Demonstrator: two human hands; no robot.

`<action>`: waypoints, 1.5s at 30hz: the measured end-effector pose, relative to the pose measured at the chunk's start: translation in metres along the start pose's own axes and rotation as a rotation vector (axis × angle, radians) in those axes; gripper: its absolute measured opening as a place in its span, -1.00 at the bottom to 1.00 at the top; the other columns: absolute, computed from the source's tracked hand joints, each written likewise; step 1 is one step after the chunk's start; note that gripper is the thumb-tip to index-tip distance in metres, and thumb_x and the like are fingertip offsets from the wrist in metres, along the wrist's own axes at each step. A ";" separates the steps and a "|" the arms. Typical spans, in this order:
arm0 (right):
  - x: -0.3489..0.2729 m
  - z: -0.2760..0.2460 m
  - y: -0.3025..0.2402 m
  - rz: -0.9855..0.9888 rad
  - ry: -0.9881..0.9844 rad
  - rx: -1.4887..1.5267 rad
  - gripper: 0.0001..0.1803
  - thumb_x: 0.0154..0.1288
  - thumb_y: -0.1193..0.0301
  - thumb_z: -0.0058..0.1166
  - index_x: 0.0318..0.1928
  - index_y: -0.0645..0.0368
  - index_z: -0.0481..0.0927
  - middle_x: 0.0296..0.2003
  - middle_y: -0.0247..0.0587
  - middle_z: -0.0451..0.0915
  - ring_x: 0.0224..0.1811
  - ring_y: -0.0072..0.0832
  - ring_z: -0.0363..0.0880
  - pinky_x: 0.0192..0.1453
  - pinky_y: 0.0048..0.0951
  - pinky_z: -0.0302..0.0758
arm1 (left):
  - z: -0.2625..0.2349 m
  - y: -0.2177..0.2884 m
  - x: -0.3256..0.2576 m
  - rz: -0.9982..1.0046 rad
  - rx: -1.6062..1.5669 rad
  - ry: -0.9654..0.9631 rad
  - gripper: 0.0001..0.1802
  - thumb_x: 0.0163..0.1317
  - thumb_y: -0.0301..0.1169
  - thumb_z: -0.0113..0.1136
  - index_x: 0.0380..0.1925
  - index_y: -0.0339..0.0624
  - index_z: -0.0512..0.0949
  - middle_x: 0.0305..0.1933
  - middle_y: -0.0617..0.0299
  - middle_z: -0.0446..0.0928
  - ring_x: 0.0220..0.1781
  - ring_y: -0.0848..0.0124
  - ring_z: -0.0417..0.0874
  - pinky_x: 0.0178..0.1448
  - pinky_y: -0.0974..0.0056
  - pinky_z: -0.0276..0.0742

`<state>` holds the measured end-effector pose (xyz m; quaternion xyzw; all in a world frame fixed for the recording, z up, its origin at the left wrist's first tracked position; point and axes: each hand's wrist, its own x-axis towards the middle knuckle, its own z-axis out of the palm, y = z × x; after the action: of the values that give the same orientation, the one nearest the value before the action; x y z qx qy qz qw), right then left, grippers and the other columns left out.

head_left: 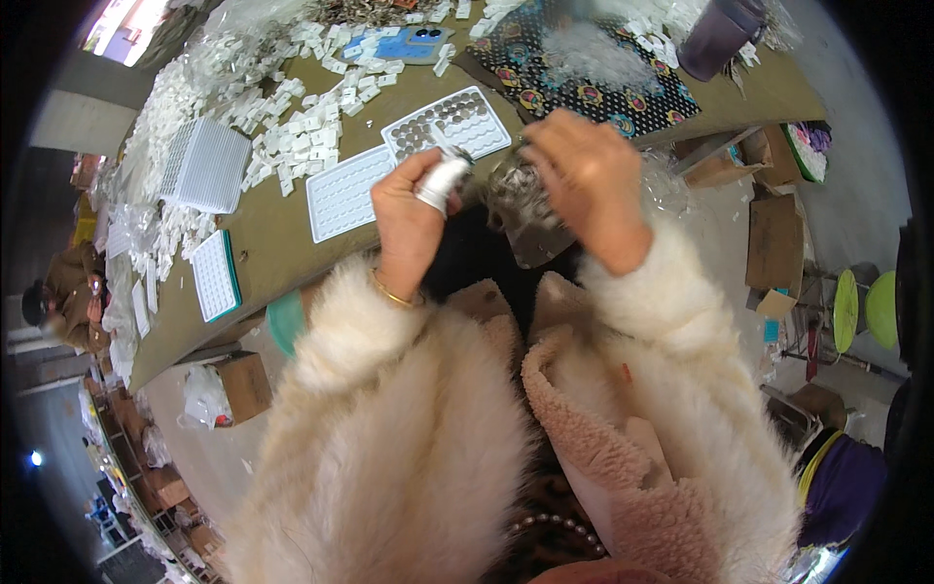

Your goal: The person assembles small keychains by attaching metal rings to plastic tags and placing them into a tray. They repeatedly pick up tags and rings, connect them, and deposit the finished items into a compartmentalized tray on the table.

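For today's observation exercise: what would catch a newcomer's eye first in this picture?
First, the two fluffy cream sleeves rising from the lower edge, the left hand gripping a small silvery object and the right hand at a clear plastic bag. Beyond, on the brown table, lie white compartment trays and heaps of small white pieces.

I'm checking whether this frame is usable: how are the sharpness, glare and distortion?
Head view: table edge bows from fisheye, corners black; right hand and clear bag slightly motion-soft; left hand and white trays sharp; bright glare at upper left only.
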<state>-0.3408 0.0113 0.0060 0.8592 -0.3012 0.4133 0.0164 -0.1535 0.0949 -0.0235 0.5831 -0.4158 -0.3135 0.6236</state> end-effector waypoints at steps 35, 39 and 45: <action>-0.005 0.028 -0.032 0.184 0.091 0.857 -0.79 0.05 0.72 0.16 -0.27 0.24 0.61 -0.44 -0.13 0.56 -0.47 -0.30 0.58 -0.41 -0.37 0.46 | 0.008 0.015 -0.017 0.252 0.223 -0.028 -0.76 0.22 -0.55 0.35 -0.09 -0.31 0.69 -0.43 0.36 0.50 -0.53 0.64 0.39 -0.49 0.46 0.30; -0.012 0.035 -0.041 0.214 0.166 0.850 -0.74 0.04 0.75 0.15 -0.24 0.25 0.62 -0.41 -0.14 0.57 -0.47 -0.34 0.56 -0.40 -0.41 0.47 | 0.013 0.010 -0.026 0.131 0.098 0.044 -0.76 0.25 -0.52 0.35 -0.08 -0.31 0.69 -0.42 0.36 0.51 -0.54 0.64 0.41 -0.51 0.47 0.31; -0.016 0.037 -0.048 0.238 0.210 0.887 -0.67 0.05 0.80 0.13 -0.16 0.27 0.66 -0.39 -0.16 0.59 -0.49 -0.44 0.52 -0.39 -0.50 0.47 | 0.018 0.008 -0.028 0.143 0.033 0.088 -0.78 0.28 -0.48 0.35 -0.08 -0.29 0.69 -0.40 0.37 0.51 -0.55 0.64 0.43 -0.54 0.48 0.32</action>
<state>-0.2971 0.0482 -0.0189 0.6964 -0.1886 0.5858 -0.3691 -0.1835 0.1122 -0.0200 0.5754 -0.4335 -0.2355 0.6523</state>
